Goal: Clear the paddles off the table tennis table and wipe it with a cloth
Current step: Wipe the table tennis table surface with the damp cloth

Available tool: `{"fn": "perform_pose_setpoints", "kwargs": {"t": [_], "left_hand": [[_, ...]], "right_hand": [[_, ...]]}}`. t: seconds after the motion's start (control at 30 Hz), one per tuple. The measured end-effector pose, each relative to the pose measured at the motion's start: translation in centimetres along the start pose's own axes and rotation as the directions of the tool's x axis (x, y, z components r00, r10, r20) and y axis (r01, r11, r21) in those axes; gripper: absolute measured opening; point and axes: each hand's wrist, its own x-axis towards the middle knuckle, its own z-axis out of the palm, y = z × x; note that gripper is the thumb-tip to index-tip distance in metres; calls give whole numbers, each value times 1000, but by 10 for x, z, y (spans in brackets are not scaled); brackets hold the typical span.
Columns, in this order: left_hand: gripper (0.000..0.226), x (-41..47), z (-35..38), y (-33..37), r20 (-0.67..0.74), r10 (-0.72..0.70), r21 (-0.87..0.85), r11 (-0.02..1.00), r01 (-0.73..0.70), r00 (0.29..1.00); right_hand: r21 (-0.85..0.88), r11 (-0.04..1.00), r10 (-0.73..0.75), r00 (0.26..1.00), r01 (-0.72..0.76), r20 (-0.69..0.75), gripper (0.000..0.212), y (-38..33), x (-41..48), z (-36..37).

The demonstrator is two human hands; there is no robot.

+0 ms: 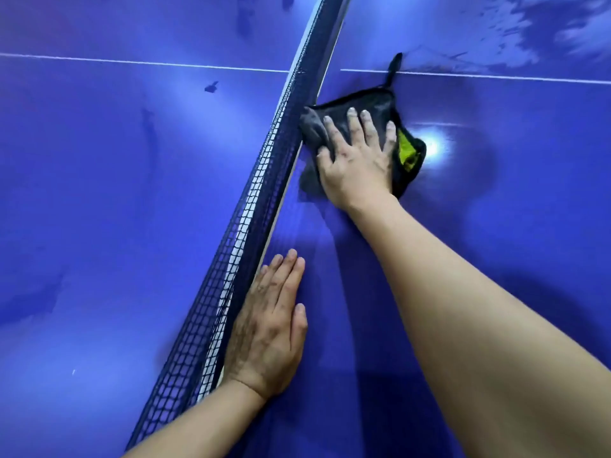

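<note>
A dark grey cloth [370, 105] with a black hem, a hanging loop and a yellow-green patch lies flat on the blue table tennis table [512, 209], right beside the net. My right hand [358, 160] presses down on the cloth with fingers spread. My left hand [269, 328] rests flat on the table surface just right of the net, fingers together, holding nothing. No paddles are in view.
The dark mesh net [251, 223] with a white top band runs diagonally from bottom left to top centre. A white centre line [496, 77] crosses the table. Wet streaks [545, 34] show at the top right, and dark smudges [211, 87] mark the left half.
</note>
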Motion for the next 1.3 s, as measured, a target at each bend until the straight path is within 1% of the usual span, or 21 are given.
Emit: {"fn": "perform_pose_setpoints", "kwargs": {"t": [0.1, 0.17, 0.23, 0.3, 0.37, 0.43, 0.5, 0.57, 0.63, 0.7, 0.73, 0.83, 0.93, 1.03, 1.13, 1.3], "left_hand": [[57, -2, 1, 0, -14, -14, 17, 1000, 14, 1000], [56, -1, 1, 3, -31, 9, 25, 1000, -8, 999], [54, -3, -1, 6, -44, 17, 57, 998, -14, 999], [50, -9, -4, 12, -51, -39, 69, 997, 43, 998], [48, -32, -7, 21, -23, -88, 62, 994, 90, 996], [49, -67, -3, 30, 9, -12, 80, 997, 11, 1000], [56, -107, -4, 34, 63, 77, 91, 992, -82, 995], [59, -135, -4, 30, 100, 88, 111, 989, -99, 991], [60, -149, -5, 25, 120, 85, 130, 986, -101, 989], [61, -153, -6, 23, 124, 101, 136, 984, -118, 987], [61, -153, -5, 22, 125, 110, 133, 983, -126, 986], [64, -151, 4, 20, 109, 114, 121, 985, -127, 988], [64, -154, 8, 17, 98, 111, 118, 986, -122, 989], [65, -155, 11, 18, 75, 117, 133, 983, -127, 990], [65, -152, 9, 18, 67, 127, 136, 981, -136, 990], [66, -153, 9, 19, 62, 111, 136, 984, -119, 992]], "right_hand": [[21, 998, -56, 998, 56, 6, 58, -4, -59, -1], [16, 999, -38, 999, 38, -5, 58, 0, -94, -2], [12, 999, 47, 998, -47, -30, 58, 9, -131, -5], [7, 986, 169, 984, -169, -57, 59, 21, -171, -9], [-7, 967, 253, 965, -254, -62, 59, 27, -216, -16], [-36, 955, 291, 955, -293, -54, 61, 29, -260, -22], [-124, 960, 247, 968, -249, -34, 61, 26, -303, -26], [-194, 972, 138, 990, -132, 14, 63, 29, -335, -32], [-230, 973, 34, 997, -18, 67, 63, 40, -348, -40], [-236, 971, -2, 995, 26, 100, 63, 49, -341, -47], [-227, 974, 13, 996, 8, 91, 64, 51, -331, -47], [-183, 976, 118, 993, -117, -5, 65, 54, -277, -39], [-178, 969, 167, 986, -169, -29, 64, 66, -203, -34], [-149, 981, 128, 992, -126, 6, 64, 74, -119, -30], [-151, 987, 59, 998, -57, 8, 66, 76, -58, -28], [-136, 991, 8, 999, -2, 40, 65, 50, -5, -23]]}}
